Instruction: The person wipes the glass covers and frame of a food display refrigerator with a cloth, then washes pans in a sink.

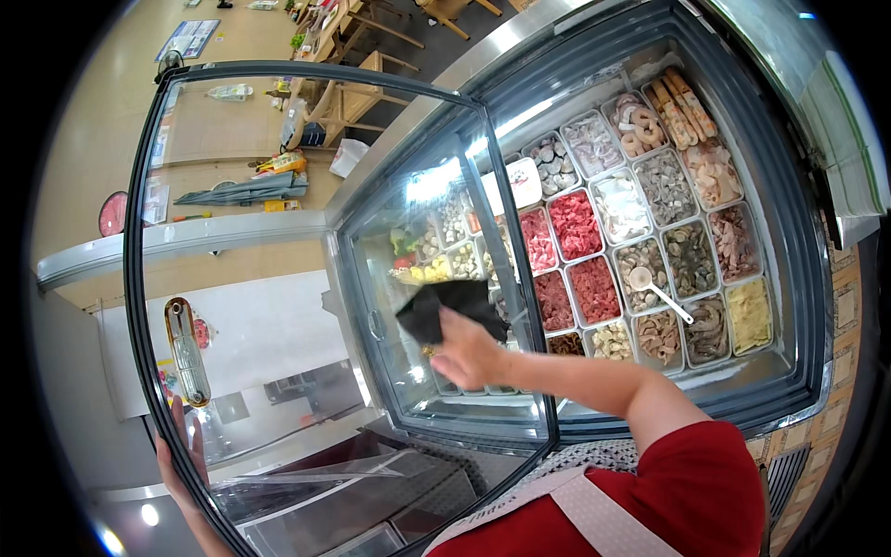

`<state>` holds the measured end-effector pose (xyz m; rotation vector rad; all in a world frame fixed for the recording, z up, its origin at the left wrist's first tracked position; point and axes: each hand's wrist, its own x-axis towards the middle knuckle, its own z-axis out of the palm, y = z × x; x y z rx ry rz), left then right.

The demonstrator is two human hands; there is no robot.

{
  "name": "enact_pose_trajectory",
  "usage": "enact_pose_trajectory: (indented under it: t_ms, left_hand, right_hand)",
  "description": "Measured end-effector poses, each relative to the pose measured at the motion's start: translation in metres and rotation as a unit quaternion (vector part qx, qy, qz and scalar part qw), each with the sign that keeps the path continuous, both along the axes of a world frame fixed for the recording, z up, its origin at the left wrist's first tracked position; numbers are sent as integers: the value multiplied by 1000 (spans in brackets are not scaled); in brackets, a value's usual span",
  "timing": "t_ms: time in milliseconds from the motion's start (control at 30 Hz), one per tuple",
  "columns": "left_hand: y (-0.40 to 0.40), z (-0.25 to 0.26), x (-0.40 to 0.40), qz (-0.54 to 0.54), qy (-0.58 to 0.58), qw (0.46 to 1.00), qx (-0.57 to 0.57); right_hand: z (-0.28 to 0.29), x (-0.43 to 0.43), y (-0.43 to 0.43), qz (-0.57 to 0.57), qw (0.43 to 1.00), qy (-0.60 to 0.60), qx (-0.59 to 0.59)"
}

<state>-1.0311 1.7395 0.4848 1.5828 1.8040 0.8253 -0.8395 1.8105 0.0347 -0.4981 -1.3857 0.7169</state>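
Note:
A framed glass freezer lid is lifted out in front of me, overlapping the left part of a chest freezer. At the lid's lower left, my left hand grips the dark frame, fingers on one side and thumb on the other. My right hand is blurred and holds a black cloth over the pane; whether the cloth touches the glass I cannot tell. An oval handle is fixed to the lid near my left hand.
Inside the freezer, clear tubs hold red sliced meat, shrimp and other foods. A white ladle lies across the tubs, and a white lid covers part of them. Wooden chairs stand beyond; a floor grate is at right.

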Motion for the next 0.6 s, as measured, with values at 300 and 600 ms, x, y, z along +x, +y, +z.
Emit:
enact_pose_trajectory:
  t_ms: [300,600]
  left_hand:
    - [11,-12,15,-1,-16,1000,6]
    - [9,-8,23,2,-7,1000,23]
  right_hand:
    - [-8,-23,231,-319,941,-111,37]
    - [102,-33,27,46,985,9,168]
